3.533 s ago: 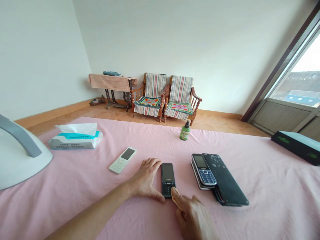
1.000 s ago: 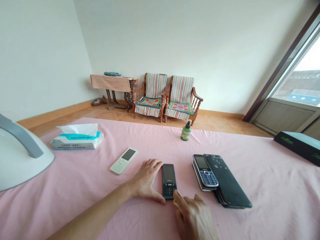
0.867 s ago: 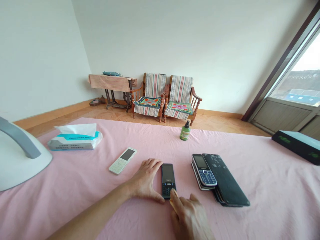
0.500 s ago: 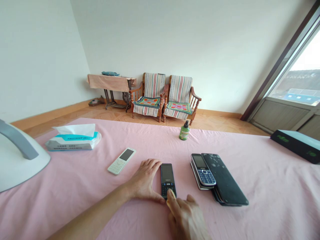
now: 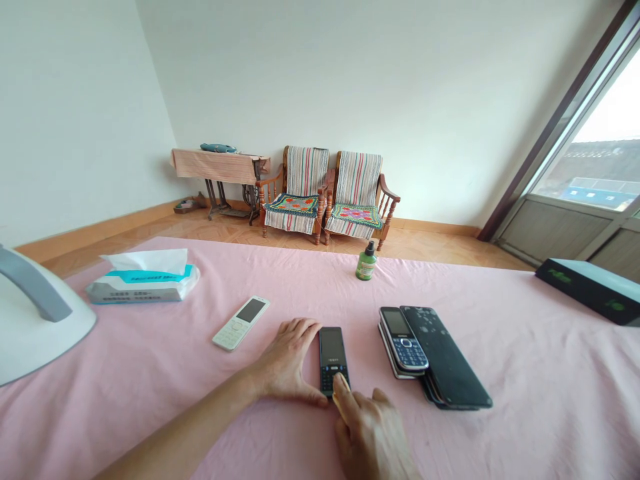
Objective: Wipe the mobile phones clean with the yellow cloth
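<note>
A dark keypad phone (image 5: pixel 333 347) lies face up on the pink cloth in front of me. My left hand (image 5: pixel 290 363) braces it from the left, fingertips at its upper corner and thumb at its lower corner. Over the lower keys is my right hand (image 5: pixel 370 427), index finger pressing down, with a thin pale-yellow piece, perhaps a cloth, pinched under it; most of that piece is hidden. To the left rests a white keypad phone (image 5: pixel 241 324). On the right, a blue keypad phone (image 5: pixel 404 340) tops a small stack beside a large black phone (image 5: pixel 450 360), itself on other devices.
A tissue pack (image 5: pixel 143 283) and a white appliance with a grey handle (image 5: pixel 43 283) are on the left. A green spray bottle (image 5: pixel 367 262) stands near the far edge. At the right is a black box (image 5: pixel 585 290). Two chairs (image 5: pixel 327 193) stand beyond the table.
The view has shifted slightly. My right fingertip has moved a little up the keypad; my left hand keeps its place at the phone.
</note>
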Available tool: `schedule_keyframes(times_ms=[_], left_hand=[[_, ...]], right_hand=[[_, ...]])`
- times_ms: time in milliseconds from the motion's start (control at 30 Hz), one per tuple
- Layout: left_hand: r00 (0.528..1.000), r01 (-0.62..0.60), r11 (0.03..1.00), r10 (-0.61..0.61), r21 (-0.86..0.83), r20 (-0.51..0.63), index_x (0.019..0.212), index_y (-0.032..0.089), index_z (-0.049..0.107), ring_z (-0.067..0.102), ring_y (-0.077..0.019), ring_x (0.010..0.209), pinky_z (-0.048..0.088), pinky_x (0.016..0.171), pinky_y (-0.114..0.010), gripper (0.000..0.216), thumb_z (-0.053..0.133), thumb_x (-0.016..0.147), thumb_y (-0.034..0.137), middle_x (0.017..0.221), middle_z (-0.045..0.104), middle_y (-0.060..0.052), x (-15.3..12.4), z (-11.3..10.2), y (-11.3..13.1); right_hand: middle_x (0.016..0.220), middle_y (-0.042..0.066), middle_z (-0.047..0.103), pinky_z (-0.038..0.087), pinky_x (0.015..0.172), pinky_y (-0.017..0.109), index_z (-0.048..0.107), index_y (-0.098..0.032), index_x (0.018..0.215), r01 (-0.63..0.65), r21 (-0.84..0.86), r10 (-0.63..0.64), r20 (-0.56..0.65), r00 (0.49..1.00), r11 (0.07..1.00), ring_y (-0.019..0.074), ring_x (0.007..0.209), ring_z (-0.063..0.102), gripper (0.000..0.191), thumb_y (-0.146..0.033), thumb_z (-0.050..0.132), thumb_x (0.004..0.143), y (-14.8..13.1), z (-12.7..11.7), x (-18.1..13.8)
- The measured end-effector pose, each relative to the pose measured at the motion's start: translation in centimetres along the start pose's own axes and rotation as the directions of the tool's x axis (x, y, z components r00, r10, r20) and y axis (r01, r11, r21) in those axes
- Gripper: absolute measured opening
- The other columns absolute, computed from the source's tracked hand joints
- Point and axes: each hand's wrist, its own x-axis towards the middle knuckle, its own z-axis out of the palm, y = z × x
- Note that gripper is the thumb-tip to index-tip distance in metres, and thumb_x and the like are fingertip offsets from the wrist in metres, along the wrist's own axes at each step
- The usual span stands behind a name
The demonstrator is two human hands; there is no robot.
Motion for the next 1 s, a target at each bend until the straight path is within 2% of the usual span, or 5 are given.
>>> schedule_keyframes(times_ms=[133,467,667,867,1000], left_hand=[[1.0,0.0,1.0,0.0,-0.003,0.009,0.13,0.019,0.04,0.043,-0.0357,0.118,0.031,0.102,-0.049,0.102,0.073,0.047,0.068,0.13,0.047,-0.013,0.0,-0.1,0.0],[1.0,-0.011,1.0,0.011,0.004,-0.006,0.131,0.019,0.038,0.042,-0.0356,0.119,0.03,0.103,-0.05,0.104,0.073,0.046,0.069,0.131,0.046,-0.013,-0.1,0.3,-0.4],[1.0,-0.011,1.0,0.011,-0.001,-0.016,0.131,0.021,0.038,0.043,-0.0355,0.118,0.031,0.102,-0.049,0.104,0.072,0.046,0.07,0.13,0.046,-0.013,0.0,0.3,-0.4],[1.0,-0.002,1.0,0.002,-0.008,0.01,0.131,0.02,0.038,0.043,-0.0363,0.118,0.03,0.102,-0.05,0.104,0.072,0.047,0.07,0.131,0.046,-0.013,0.0,0.0,-0.2],[1.0,0.002,1.0,-0.002,-0.002,-0.002,0.131,0.02,0.038,0.043,-0.0356,0.118,0.03,0.102,-0.049,0.104,0.072,0.046,0.069,0.13,0.047,-0.013,-0.1,0.1,-0.2]], right_hand=[[0.065,-0.001,0.071,0.032,0.053,0.029,0.056,-0.015,0.105,-0.036,0.019,0.036,0.027,0.999,0.999,0.0155,0.049,0.063,0.043,-0.005,0.051,0.064,0.4,0.0,0.2],[0.061,-0.003,0.071,0.029,0.049,0.029,0.059,-0.018,0.108,-0.091,0.044,0.085,0.118,0.989,0.995,0.0178,0.047,0.062,0.046,-0.006,0.05,0.064,0.9,0.0,-0.2],[0.065,0.0,0.073,0.03,0.049,0.028,0.059,-0.017,0.112,-0.133,0.024,0.13,0.106,0.986,0.991,0.0188,0.05,0.063,0.048,-0.005,0.049,0.066,1.2,-0.2,0.5],[0.065,-0.002,0.072,0.033,0.052,0.027,0.059,-0.02,0.106,-0.076,0.135,0.059,0.126,0.99,0.988,0.0168,0.051,0.064,0.048,-0.004,0.048,0.062,0.8,0.3,-0.6],[0.067,0.0,0.073,0.033,0.052,0.028,0.057,-0.017,0.109,-0.074,0.109,0.068,0.057,0.996,0.991,0.017,0.05,0.064,0.047,-0.004,0.046,0.065,0.9,0.3,-0.3]])
